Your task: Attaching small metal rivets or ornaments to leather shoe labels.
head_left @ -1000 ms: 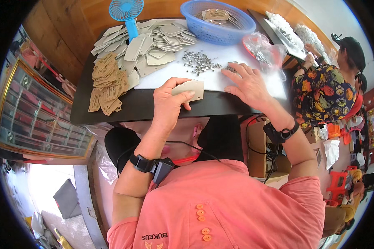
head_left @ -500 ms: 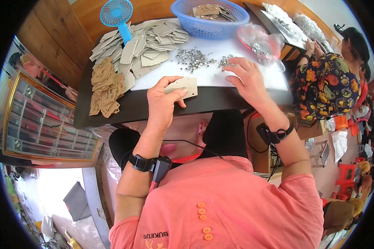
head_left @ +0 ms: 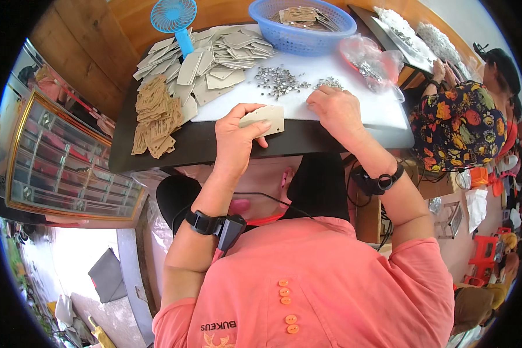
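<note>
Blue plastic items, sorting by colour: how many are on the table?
2: a blue handheld plastic fan at the far left, and a blue plastic mesh basket far centre. Others may be hidden.

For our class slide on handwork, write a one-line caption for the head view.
Left hand holds a beige card tag; right hand picks at small metal eyelets on the white table.

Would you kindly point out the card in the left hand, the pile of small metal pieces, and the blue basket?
card [head_left: 265,118], head view, middle of its face.
pile of small metal pieces [head_left: 277,81], head view, pile's centre.
blue basket [head_left: 296,39], head view, front wall.
</note>
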